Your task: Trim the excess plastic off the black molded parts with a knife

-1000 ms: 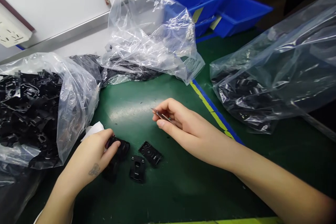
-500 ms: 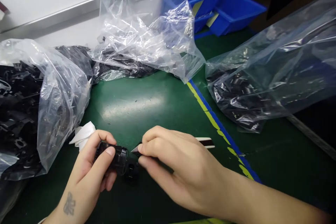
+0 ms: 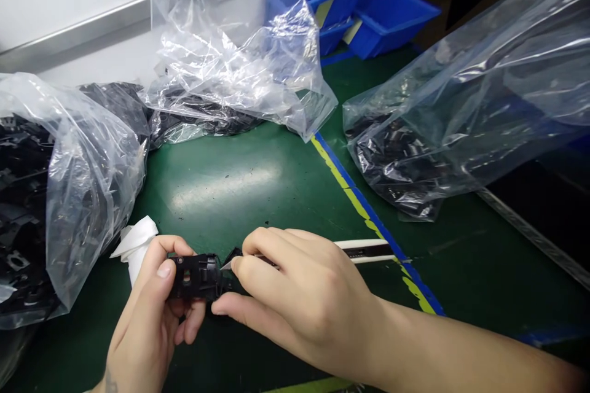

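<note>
My left hand (image 3: 152, 301) is closed around a black plastic part (image 3: 196, 276), thumb on its near face and fingers behind. The part has a small slot and a rounded right end. My right hand (image 3: 299, 295) grips a utility knife (image 3: 366, 250) with a white and black handle, which sticks out to the right behind the hand. Its pointed blade (image 3: 227, 266) is at the part's right end; whether it touches cannot be made out. A further dark piece (image 3: 234, 255) shows beside the blade, partly hidden by my right fingers.
Clear plastic bags of black parts lie at the left (image 3: 92, 166), the back (image 3: 239, 80) and the right (image 3: 401, 153). Blue bins (image 3: 391, 18) stand at the back. White crumpled material (image 3: 138, 239) sits beside my left hand. Blue and yellow tape (image 3: 354, 193) crosses the green table (image 3: 221, 184).
The black part has been turned so its slotted flat face shows. The knife's handle now reaches further out to the right of my right hand. The whole view has shifted slightly.
</note>
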`<state>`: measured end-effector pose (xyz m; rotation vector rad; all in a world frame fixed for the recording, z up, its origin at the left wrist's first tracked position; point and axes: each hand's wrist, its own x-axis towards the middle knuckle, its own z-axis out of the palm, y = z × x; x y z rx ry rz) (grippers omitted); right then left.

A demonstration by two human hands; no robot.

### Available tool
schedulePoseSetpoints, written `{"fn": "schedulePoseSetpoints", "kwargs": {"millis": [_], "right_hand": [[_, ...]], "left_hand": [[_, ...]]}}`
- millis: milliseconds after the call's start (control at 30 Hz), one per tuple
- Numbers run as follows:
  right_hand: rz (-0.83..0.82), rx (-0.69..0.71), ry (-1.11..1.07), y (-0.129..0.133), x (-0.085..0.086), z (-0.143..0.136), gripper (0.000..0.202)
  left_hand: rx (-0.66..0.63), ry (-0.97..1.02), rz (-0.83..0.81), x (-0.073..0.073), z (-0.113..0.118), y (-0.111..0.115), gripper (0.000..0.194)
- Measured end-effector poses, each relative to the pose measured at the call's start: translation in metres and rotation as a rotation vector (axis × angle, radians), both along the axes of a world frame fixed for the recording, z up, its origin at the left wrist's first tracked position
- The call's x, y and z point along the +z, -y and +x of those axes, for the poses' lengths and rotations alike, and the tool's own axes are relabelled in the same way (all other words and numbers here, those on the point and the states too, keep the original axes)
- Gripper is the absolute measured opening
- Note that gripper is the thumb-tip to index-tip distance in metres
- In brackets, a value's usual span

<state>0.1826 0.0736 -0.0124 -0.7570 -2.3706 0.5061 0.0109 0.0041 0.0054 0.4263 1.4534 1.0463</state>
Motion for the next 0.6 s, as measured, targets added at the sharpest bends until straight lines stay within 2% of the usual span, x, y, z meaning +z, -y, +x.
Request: {"fn": "schedulePoseSetpoints", "kwargs": {"millis": [100,233,367,600], "right_hand": [[0.014,-0.010,-0.003,-0.002,-0.001,0.000,0.035],[0.044,-0.022,-0.016,0.000,-0.002,-0.001,0.042],[0.063,-0.011,-0.014,0.002,-0.004,-0.003,0.041],[0.010,-0.016,-0.013,-0.002,-0.005,-0.002,0.039]], "left_hand": [[-0.047,0.017,0.034,-0.001,-0.003,0.000,0.028],[0.012,-0.096,0.022,0.002,0.004,0.000,0.022],[0.024,-0.147,0.013,0.005,0.011,-0.002,0.021],[-0.035,-0.130,0.020,-0.003,-0.001,0.003,0.029]]}}
